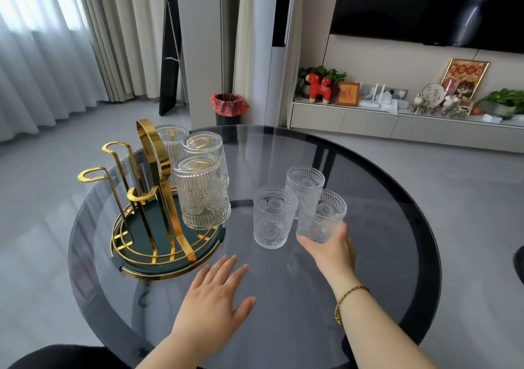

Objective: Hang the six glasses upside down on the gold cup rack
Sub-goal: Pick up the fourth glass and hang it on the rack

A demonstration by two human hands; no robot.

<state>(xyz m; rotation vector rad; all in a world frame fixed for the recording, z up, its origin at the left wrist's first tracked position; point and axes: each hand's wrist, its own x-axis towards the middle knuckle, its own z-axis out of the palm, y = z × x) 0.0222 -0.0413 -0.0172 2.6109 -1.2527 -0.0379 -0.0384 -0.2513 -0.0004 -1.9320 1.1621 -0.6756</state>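
Note:
The gold cup rack [150, 153] stands on a dark green round tray [147, 241] at the table's left. Three embossed clear glasses hang upside down on its right side, the nearest one [202, 195] in front. Three bare gold hooks [93, 174] stick up on its left side. Three more glasses stand upright on the table: one in the middle [273, 218], one behind [304, 182], and one tilted on the right [321, 216]. My right hand [331, 251] grips the base of that tilted glass. My left hand [215, 297] rests flat and open on the table near the tray.
The round smoked-glass table [368, 283] has a dark rim. Beyond it are a bin with a red bag [229, 107], curtains, and a low TV cabinet [397, 121] with ornaments and plants.

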